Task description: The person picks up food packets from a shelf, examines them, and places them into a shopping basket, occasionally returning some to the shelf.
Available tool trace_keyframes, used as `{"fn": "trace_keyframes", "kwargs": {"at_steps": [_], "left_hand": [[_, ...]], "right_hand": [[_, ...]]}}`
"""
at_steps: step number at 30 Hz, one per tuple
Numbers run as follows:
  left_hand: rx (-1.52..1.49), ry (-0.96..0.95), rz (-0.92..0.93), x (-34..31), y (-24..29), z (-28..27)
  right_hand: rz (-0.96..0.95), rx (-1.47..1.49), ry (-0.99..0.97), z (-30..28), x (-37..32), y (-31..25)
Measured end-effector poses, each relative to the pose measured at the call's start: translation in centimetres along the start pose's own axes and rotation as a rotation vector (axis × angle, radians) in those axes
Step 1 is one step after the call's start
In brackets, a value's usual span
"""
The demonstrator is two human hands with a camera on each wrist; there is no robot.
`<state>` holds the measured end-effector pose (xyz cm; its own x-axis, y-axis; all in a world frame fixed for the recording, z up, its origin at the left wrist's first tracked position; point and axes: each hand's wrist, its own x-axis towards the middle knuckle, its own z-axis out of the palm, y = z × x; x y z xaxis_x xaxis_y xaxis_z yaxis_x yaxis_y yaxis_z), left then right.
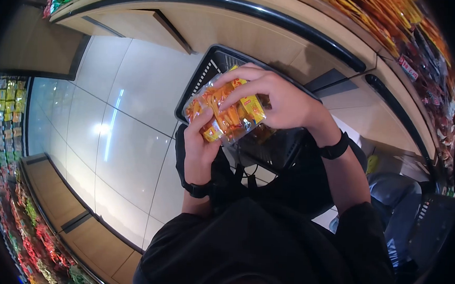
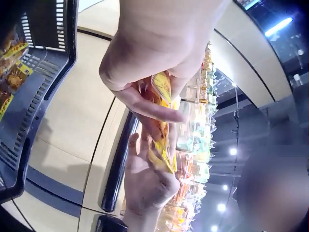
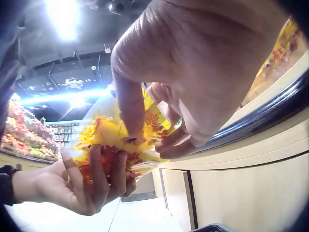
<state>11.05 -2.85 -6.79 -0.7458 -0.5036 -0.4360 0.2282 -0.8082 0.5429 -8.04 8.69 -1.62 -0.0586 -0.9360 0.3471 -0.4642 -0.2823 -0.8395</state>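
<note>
Over a shopping basket, both hands hold snack packets (image 1: 229,116) in clear plastic with orange contents and yellow labels. The left hand (image 1: 202,138) grips their near left side, its thumb lying on the front. From the far right, the right hand (image 1: 280,96) reaches over the top and pinches the packets with its fingers across them. In the right wrist view, the left hand's fingers (image 3: 99,171) curl round the lower side of the packets (image 3: 123,137). The left wrist view shows the packets edge-on, partly hidden between the left hand (image 2: 154,63) and the right hand (image 2: 149,186).
The dark shopping basket (image 1: 189,90) stands against a wooden display counter (image 1: 218,29) with a black rail; more packets (image 2: 18,75) lie in it. Bagged goods (image 1: 429,86) line the shelf above. Another person's legs (image 1: 398,199) are at the right. Tiled floor (image 1: 132,120) lies to the left.
</note>
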Motion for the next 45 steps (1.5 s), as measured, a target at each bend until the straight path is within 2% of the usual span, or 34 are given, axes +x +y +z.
{"fn": "trace_keyframes", "kwargs": {"at_steps": [2, 4, 5, 6, 8, 10, 12, 13, 15, 17, 19, 20, 21, 22, 23, 24, 26, 28, 30, 34, 36, 37, 45], "left_hand": [[0.030, -0.014, 0.021, 0.2, -0.1, -1.0], [0.038, -0.046, 0.055, 0.5, -0.1, -2.0], [0.109, -0.032, 0.149, 0.3, 0.0, -1.6], [0.176, -0.030, 0.240, 0.2, 0.0, -1.2], [0.219, 0.010, 0.318, 0.1, -0.4, -1.4], [0.253, 0.010, 0.354, -0.2, -0.6, -0.2], [0.314, 0.003, 0.380, 0.0, -0.9, -0.9], [0.383, 0.037, 0.407, 0.1, -0.9, -1.2], [0.344, -0.005, 0.407, 0.0, -0.5, -1.5], [0.295, -0.010, 0.432, -0.2, 0.1, -1.2], [0.296, -0.032, 0.469, -0.4, 1.0, -0.7], [0.301, -0.030, 0.507, -0.5, 1.3, -0.7], [0.295, -0.040, 0.527, -0.5, 1.6, -0.8], [0.289, -0.047, 0.522, -0.5, 1.9, -1.0], [0.289, -0.030, 0.541, -0.5, 2.1, -1.1], [0.287, -0.012, 0.561, -0.5, 2.3, -1.2], [0.272, -0.030, 0.546, -0.5, 2.6, -1.4], [0.272, -0.015, 0.514, -0.6, 2.7, -1.5], [0.248, 0.007, 0.517, -0.9, 2.8, -1.1], [0.254, -0.046, 0.497, -0.9, 2.8, -1.6], [0.252, -0.007, 0.508, -0.9, 2.7, -1.5], [0.251, -0.002, 0.510, -0.7, 2.6, -1.9], [0.227, -0.039, 0.473, -0.4, 2.7, -2.8]], "right_hand": [[-0.055, 0.007, -0.025, 0.2, -0.3, 0.5], [0.336, 0.543, 0.261, 0.0, -0.4, -0.1], [0.389, 0.572, 0.242, -1.0, -0.4, 0.3], [0.549, 0.688, 0.320, -1.2, -0.4, -0.2], [0.504, 0.514, 0.257, 0.2, -0.6, 1.3], [0.391, 0.232, 0.280, 1.9, -0.5, 0.6], [0.480, 0.058, 0.273, 2.3, -0.5, 0.8], [0.478, 0.032, 0.289, 2.1, -0.4, 0.5], [0.529, 0.195, 0.361, 1.5, -0.4, -0.2], [0.493, 0.180, 0.422, 0.0, -0.5, -1.0], [0.491, 0.131, 0.529, -2.8, -0.5, -4.0], [0.421, -0.095, 0.597, -4.7, -0.6, -5.8], [0.381, -0.126, 0.658, -6.4, -1.0, -8.2], [0.193, -0.475, 0.672, -8.5, -1.3, -9.8], [0.301, -0.453, 0.758, -10.0, -1.2, -12.0], [0.315, -0.403, 0.787, -11.8, -1.5, -14.1], [0.215, -0.709, 0.813, -15.4, -1.9, -16.1], [0.083, -1.159, 0.808, -19.2, -2.1, -17.6], [0.021, -1.279, 0.812, -22.9, -2.2, -18.3], [-0.014, -1.385, 0.841, -28.8, -1.4, -18.8], [0.003, -1.509, 0.720, -31.0, -0.7, -18.6], [-0.009, -1.479, 0.652, -31.7, -0.2, -18.3], [0.167, -1.427, 0.470, -33.2, 1.7, -14.4]]}}
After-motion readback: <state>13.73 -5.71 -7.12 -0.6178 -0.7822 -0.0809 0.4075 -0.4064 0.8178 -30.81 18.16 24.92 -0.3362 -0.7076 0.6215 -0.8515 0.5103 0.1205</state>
